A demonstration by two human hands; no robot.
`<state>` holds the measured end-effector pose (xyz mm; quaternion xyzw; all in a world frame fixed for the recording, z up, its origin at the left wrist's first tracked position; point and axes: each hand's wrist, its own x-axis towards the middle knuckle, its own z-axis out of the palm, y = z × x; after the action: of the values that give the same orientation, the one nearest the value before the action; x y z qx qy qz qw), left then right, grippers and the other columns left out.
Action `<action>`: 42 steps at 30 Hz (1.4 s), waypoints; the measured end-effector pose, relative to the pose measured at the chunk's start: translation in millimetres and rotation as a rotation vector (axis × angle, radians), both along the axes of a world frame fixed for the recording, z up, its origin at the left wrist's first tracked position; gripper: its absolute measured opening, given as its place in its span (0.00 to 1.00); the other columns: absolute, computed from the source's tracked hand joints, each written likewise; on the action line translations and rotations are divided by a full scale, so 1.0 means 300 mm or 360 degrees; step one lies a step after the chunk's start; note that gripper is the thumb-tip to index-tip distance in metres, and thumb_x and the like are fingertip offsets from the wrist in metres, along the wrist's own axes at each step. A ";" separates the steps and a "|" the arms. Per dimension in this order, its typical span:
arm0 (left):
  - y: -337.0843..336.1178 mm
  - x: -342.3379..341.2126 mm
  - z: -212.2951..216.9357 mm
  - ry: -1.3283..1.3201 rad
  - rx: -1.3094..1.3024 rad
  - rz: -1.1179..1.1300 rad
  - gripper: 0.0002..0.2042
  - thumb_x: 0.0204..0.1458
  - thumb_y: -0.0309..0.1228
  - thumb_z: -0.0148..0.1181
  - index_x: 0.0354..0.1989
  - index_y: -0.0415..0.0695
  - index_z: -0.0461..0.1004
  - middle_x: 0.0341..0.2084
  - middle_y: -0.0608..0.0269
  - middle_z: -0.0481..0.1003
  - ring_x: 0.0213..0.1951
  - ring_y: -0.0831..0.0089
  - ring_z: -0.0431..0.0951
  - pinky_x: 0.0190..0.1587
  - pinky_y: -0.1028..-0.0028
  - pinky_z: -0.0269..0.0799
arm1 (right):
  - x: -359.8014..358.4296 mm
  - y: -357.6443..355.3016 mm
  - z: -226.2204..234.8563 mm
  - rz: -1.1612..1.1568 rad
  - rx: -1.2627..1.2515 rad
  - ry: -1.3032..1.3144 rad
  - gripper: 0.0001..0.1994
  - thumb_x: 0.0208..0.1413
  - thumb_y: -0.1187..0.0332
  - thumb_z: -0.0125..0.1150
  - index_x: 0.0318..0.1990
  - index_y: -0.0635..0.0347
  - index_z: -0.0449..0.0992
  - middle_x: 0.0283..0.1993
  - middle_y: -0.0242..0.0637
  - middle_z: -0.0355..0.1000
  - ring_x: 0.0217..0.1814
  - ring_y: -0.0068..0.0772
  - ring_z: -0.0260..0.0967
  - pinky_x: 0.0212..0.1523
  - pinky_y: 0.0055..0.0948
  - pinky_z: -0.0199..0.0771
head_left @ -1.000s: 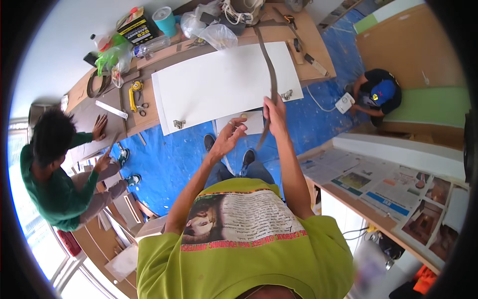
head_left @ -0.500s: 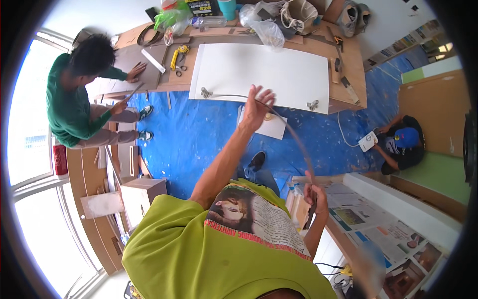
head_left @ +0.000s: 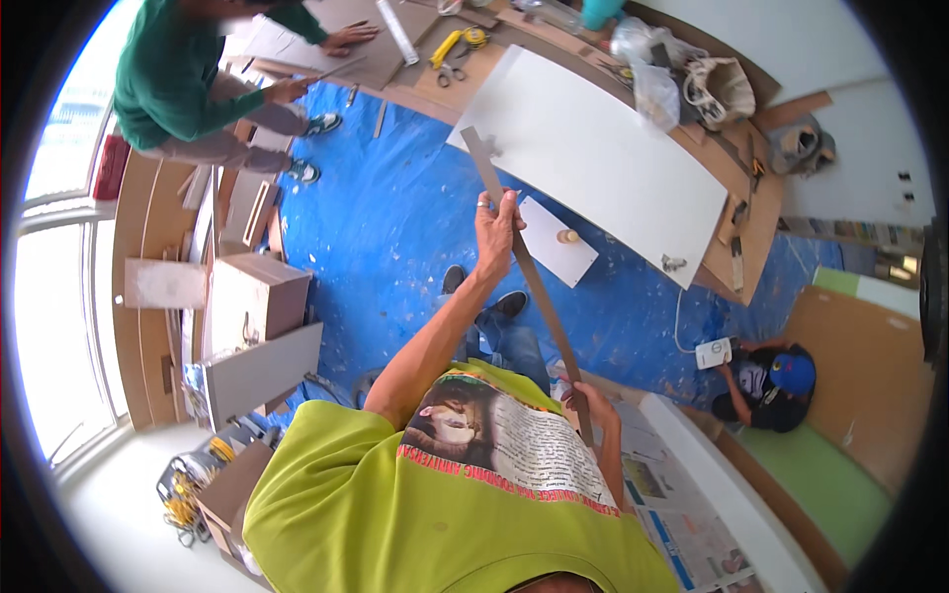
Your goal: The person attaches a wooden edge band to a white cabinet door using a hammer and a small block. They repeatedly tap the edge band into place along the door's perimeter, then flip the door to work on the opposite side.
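Note:
A long, narrow brown edging strip [head_left: 546,296] slants across the space in front of my shirt. My left hand [head_left: 496,235] pinches it along its upper part, and its far end sticks out past my fingers over a white panel [head_left: 603,148]. Lower down, my right hand [head_left: 597,410] grips the strip close to my body, beside the shirt. The white panel lies on the workbench with a metal hinge [head_left: 674,263] at its near right corner. Another fitting at its left is partly hidden behind the strip.
Blue sheeting [head_left: 386,227] covers the floor, where a small white board [head_left: 554,247] lies. A co-worker in green [head_left: 178,89] stands far left, holding a thin tool. Another person in a blue cap [head_left: 791,374] crouches right. Scissors [head_left: 451,75] and plastic bags [head_left: 654,94] lie on the workbench [head_left: 420,89].
My view has turned and tilted, shifting the bench up and right. The strip, bowed before, is now nearly straight with its broad face showing. Both hands still hold it.

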<state>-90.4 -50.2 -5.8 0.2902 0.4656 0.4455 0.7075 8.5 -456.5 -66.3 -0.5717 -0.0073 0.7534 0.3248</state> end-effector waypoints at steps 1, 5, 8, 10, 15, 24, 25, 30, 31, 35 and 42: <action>0.018 -0.023 0.010 -0.0004 0.0000 0.0026 0.12 0.60 0.37 0.59 0.42 0.44 0.66 0.20 0.69 0.68 0.20 0.81 0.68 0.23 0.81 0.66 | 0.013 0.019 -0.011 0.0038 -0.0015 0.0005 0.25 0.64 0.54 0.44 0.63 0.56 0.68 0.37 0.34 0.75 0.35 0.23 0.69 0.42 0.24 0.69; 0.093 -0.094 0.037 -0.0019 0.0048 0.0129 0.12 0.60 0.37 0.59 0.41 0.44 0.66 0.19 0.69 0.67 0.19 0.82 0.68 0.22 0.81 0.64 | 0.025 0.152 0.007 0.0112 -0.0082 -0.0115 0.24 0.64 0.55 0.46 0.63 0.57 0.69 0.37 0.35 0.76 0.35 0.24 0.70 0.41 0.24 0.70; 0.162 -0.125 0.054 -0.0088 0.0065 0.0161 0.11 0.61 0.37 0.59 0.41 0.44 0.66 0.19 0.69 0.67 0.19 0.82 0.68 0.22 0.81 0.63 | 0.005 0.239 0.019 0.0077 -0.0120 -0.0199 0.22 0.63 0.59 0.49 0.61 0.60 0.69 0.37 0.35 0.76 0.35 0.24 0.71 0.41 0.25 0.71; 0.205 -0.154 0.065 -0.0089 0.0086 0.0154 0.11 0.61 0.37 0.59 0.41 0.44 0.66 0.19 0.69 0.68 0.19 0.82 0.68 0.22 0.81 0.63 | -0.030 0.261 0.022 0.0015 -0.0173 -0.0248 0.21 0.62 0.60 0.51 0.58 0.62 0.72 0.39 0.36 0.76 0.37 0.24 0.71 0.44 0.24 0.70; 0.352 -0.203 0.057 -0.0109 0.0099 0.0234 0.10 0.61 0.36 0.57 0.41 0.44 0.66 0.19 0.70 0.68 0.20 0.83 0.68 0.22 0.81 0.62 | -0.081 0.252 0.046 0.0208 -0.0095 -0.0479 0.15 0.58 0.65 0.59 0.50 0.64 0.74 0.37 0.38 0.77 0.37 0.26 0.74 0.43 0.26 0.73; 0.663 -0.445 -0.348 -0.0133 0.0223 0.0240 0.08 0.63 0.38 0.51 0.40 0.47 0.67 0.26 0.64 0.70 0.31 0.69 0.74 0.40 0.66 0.73 | 0.123 0.486 0.496 -0.0012 0.0226 -0.1461 0.08 0.51 0.67 0.68 0.33 0.61 0.76 0.28 0.30 0.75 0.29 0.17 0.68 0.30 0.23 0.68; 0.729 -0.517 -0.449 -0.0272 0.0174 0.0168 0.09 0.63 0.40 0.51 0.36 0.48 0.67 0.26 0.62 0.71 0.31 0.67 0.74 0.41 0.64 0.73 | 0.144 0.535 0.586 -0.0093 0.0305 -0.1524 0.08 0.51 0.68 0.68 0.33 0.62 0.77 0.28 0.30 0.75 0.30 0.17 0.68 0.31 0.23 0.68; 0.786 -0.643 -0.552 -0.0313 -0.0212 0.0257 0.15 0.65 0.41 0.48 0.34 0.40 0.65 0.26 0.61 0.67 0.32 0.65 0.70 0.44 0.63 0.70 | 0.124 0.615 0.850 -0.0350 0.0483 -0.1608 0.11 0.49 0.71 0.69 0.39 0.65 0.78 0.31 0.34 0.77 0.33 0.22 0.74 0.37 0.22 0.74; 0.806 -0.676 -0.578 -0.0353 -0.0260 0.0260 0.15 0.66 0.40 0.48 0.35 0.40 0.65 0.26 0.60 0.68 0.33 0.64 0.71 0.44 0.63 0.70 | 0.114 0.632 0.871 -0.0377 0.0507 -0.1588 0.12 0.49 0.72 0.69 0.41 0.66 0.77 0.31 0.35 0.77 0.34 0.22 0.75 0.38 0.21 0.75; 0.771 -0.720 -0.513 -0.0268 -0.0319 0.0289 0.15 0.65 0.41 0.49 0.33 0.41 0.65 0.26 0.61 0.69 0.32 0.65 0.71 0.43 0.63 0.71 | 0.045 0.707 0.901 -0.0828 0.0771 -0.1562 0.15 0.49 0.73 0.69 0.45 0.68 0.76 0.33 0.37 0.77 0.34 0.23 0.74 0.39 0.21 0.75; 0.756 -0.782 -0.559 -0.0393 -0.0414 0.0360 0.18 0.65 0.43 0.48 0.30 0.41 0.67 0.24 0.62 0.70 0.30 0.65 0.72 0.40 0.64 0.74 | 0.017 0.765 0.880 -0.1112 0.1005 -0.1499 0.17 0.50 0.72 0.68 0.46 0.70 0.76 0.36 0.37 0.76 0.34 0.23 0.74 0.40 0.22 0.75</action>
<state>-325.1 176.7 -173.6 0.0854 0.4585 0.4904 0.7362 13.6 -227.1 197.7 -0.6859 -0.1829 0.2352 0.6639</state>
